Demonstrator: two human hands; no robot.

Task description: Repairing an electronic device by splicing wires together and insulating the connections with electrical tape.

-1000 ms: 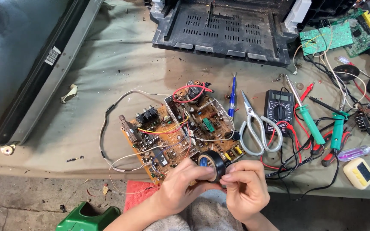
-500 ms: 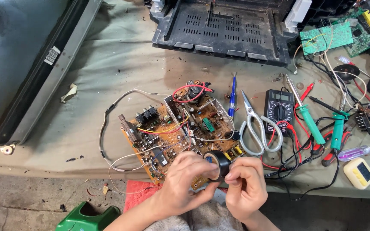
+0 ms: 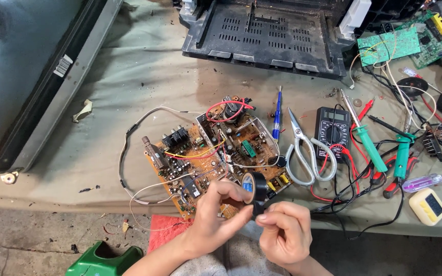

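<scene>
My left hand [image 3: 216,214] grips a black roll of insulating tape [image 3: 254,188] with a blue core, held upright just over the near edge of an orange circuit board [image 3: 211,153]. My right hand [image 3: 285,230] pinches the loose end of the tape right below the roll, fingers closed on it. The board lies on the grey-green bench cloth [image 3: 144,82] with red, yellow and white wires across it. A thin grey cable [image 3: 129,153] loops off the board's left side.
White-handled scissors [image 3: 305,153], a blue screwdriver [image 3: 277,112], a black multimeter [image 3: 332,130] and green-handled tools [image 3: 372,145] lie right of the board. A black plastic casing [image 3: 272,36] sits at the back, a dark tube set [image 3: 21,76] at left, green boards [image 3: 390,46] far right, a green stool [image 3: 103,260] below.
Both hands and the tape roll stay at the board's near edge. The left hand has turned and now holds the roll more upright, while the right fingers have shifted under it.
</scene>
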